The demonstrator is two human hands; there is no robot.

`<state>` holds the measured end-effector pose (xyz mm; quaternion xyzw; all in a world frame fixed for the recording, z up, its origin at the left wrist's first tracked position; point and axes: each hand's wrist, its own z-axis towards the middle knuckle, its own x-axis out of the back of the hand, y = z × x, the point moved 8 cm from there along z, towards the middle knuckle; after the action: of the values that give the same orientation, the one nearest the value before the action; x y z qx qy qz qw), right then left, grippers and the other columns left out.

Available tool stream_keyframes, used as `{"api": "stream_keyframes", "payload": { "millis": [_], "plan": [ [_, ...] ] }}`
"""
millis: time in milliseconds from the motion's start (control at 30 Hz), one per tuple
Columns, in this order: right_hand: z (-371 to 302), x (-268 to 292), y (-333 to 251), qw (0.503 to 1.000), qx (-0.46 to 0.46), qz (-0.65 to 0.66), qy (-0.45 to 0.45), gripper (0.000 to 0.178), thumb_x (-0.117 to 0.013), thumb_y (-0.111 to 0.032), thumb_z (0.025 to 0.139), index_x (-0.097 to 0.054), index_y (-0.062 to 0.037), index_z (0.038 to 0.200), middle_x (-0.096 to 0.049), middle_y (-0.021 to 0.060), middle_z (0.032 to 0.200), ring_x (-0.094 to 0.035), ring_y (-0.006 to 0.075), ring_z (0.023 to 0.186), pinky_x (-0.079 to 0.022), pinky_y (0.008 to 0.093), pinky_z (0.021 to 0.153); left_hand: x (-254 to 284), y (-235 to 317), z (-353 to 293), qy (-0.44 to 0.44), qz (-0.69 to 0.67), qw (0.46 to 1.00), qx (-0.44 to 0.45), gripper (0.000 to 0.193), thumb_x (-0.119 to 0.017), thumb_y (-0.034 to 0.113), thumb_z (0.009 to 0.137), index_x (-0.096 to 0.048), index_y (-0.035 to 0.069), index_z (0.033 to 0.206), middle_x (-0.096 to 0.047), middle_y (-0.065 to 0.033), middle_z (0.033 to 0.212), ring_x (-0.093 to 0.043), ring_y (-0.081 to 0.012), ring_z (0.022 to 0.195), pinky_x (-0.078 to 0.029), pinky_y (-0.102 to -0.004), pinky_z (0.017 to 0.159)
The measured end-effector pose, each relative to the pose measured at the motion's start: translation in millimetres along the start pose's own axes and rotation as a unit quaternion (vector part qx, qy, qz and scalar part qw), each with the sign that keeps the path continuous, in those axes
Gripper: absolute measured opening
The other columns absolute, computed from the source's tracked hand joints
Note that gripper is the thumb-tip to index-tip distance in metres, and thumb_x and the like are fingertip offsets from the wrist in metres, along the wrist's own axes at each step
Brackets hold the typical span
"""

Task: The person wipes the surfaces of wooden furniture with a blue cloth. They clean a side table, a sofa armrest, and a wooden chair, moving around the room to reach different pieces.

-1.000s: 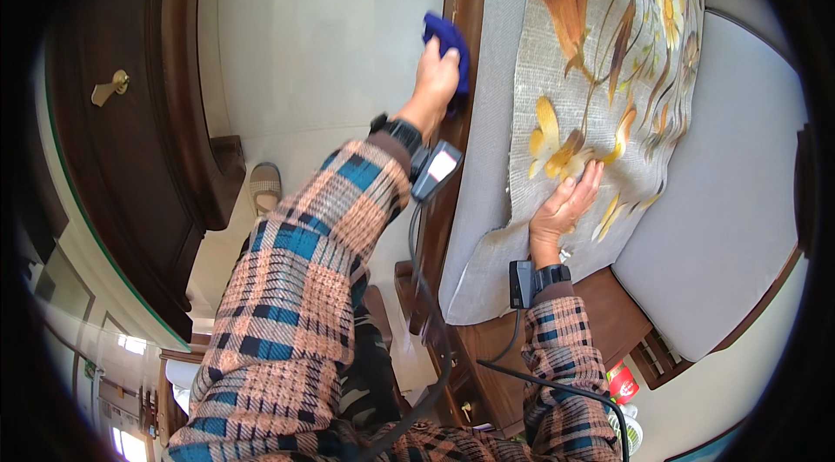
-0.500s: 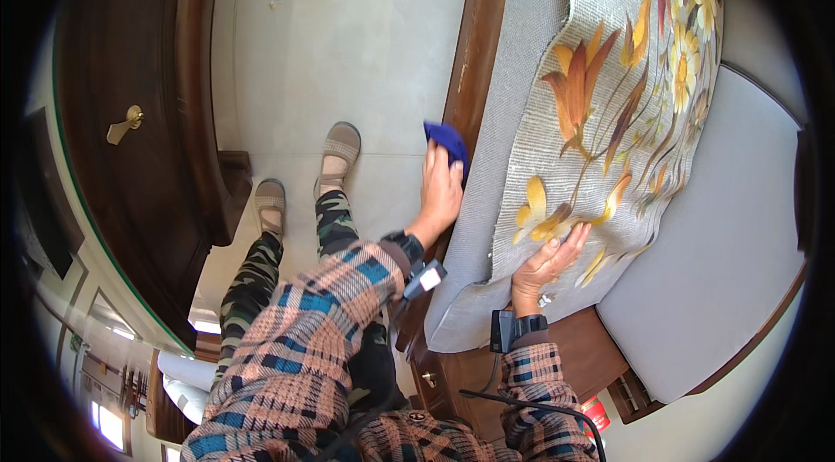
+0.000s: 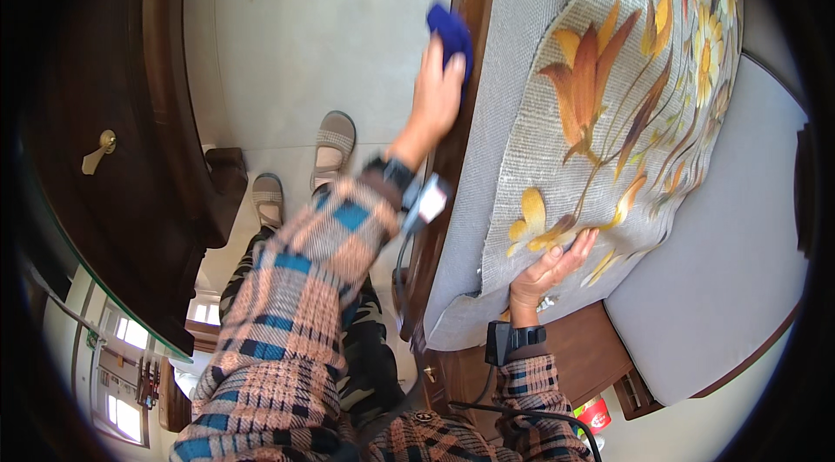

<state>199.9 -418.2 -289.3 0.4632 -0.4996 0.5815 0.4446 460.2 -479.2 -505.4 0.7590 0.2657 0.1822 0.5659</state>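
Note:
My left hand (image 3: 437, 92) is closed around a bunched dark blue cloth (image 3: 450, 34). The cloth lies against the dark brown wooden front rail (image 3: 474, 1) of the sofa. My right hand (image 3: 550, 277) rests on a grey woven sofa cover (image 3: 531, 162) with orange and yellow flowers. Its fingers are stretched out on the fabric near the cover's lower edge, the thumb a little apart. Under the cover, the light grey seat cushion (image 3: 470, 201) shows along the front. Both wrists wear black straps with small devices, and the left one is slightly blurred.
A dark wooden cabinet or table (image 3: 96, 97) with a brass pull (image 3: 106, 142) stands at the left. Between it and the sofa is pale tiled floor (image 3: 304, 36), with my shoes (image 3: 335, 140) on it. A grey back cushion (image 3: 722, 244) lies right; a black cable (image 3: 557, 415) crosses my right sleeve.
My left hand has slid forward along the wooden rail with the blue cloth. My right hand stays at nearly the same spot on the cover. The whole view has shifted slightly.

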Motion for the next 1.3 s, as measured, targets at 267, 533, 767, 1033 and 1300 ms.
{"api": "stream_keyframes", "payload": {
  "millis": [267,533,767,1033,1300],
  "plan": [
    [1,2,-2,1.000,0.005,-0.011,-0.009,0.055,-0.031,-0.033,0.100,-0.032,0.0049,0.140,-0.027,0.0272,0.147,-0.026,0.0420,0.136,-0.019,0.0518,0.111,10,-20,-95,-0.082,0.018,0.975,0.206,0.042,-0.044,0.026,0.098,-0.042,-0.002,0.130,-0.054,-0.0204,0.119,-0.051,-0.0278,0.114,-0.038,-0.0379,0.099],
    [0,2,3,1.000,0.007,-0.014,-0.006,0.055,-0.031,-0.032,0.099,-0.033,0.0055,0.140,-0.028,0.0266,0.147,-0.028,0.0416,0.136,-0.019,0.0505,0.111,-27,50,132,-0.078,0.074,0.993,-0.056,0.052,-0.049,0.016,0.092,-0.032,-0.008,0.136,-0.036,-0.0301,0.140,-0.033,-0.0442,0.131,-0.028,-0.0425,0.110],
    [2,3,1,1.000,0.014,-0.028,0.001,0.053,-0.032,-0.030,0.098,-0.036,0.0055,0.138,-0.032,0.0262,0.145,-0.028,0.0426,0.135,-0.020,0.0527,0.110,-5,7,-13,-0.132,0.026,0.989,0.062,0.052,-0.047,0.013,0.094,-0.029,-0.005,0.139,-0.038,-0.0294,0.136,-0.036,-0.0431,0.129,-0.029,-0.0430,0.109],
    [6,8,-3,0.999,0.017,-0.038,-0.021,0.052,-0.034,-0.029,0.098,-0.037,0.0060,0.137,-0.032,0.0259,0.145,-0.029,0.0425,0.135,-0.021,0.0524,0.111,-3,-24,-94,-0.100,0.059,0.983,0.140,0.051,-0.048,0.009,0.093,-0.028,-0.003,0.138,-0.044,-0.0266,0.129,-0.043,-0.0416,0.121,-0.033,-0.0433,0.104],
    [119,53,-98,0.997,0.018,0.078,-0.022,0.039,-0.050,-0.005,0.089,-0.048,0.0036,0.127,-0.044,0.0184,0.140,-0.035,0.0337,0.134,-0.026,0.0435,0.111,-11,23,55,-0.048,0.045,0.997,0.040,0.039,-0.049,0.013,0.093,-0.039,-0.005,0.126,-0.049,-0.0284,0.118,-0.048,-0.0439,0.111,-0.037,-0.0451,0.098]
  ]
}}
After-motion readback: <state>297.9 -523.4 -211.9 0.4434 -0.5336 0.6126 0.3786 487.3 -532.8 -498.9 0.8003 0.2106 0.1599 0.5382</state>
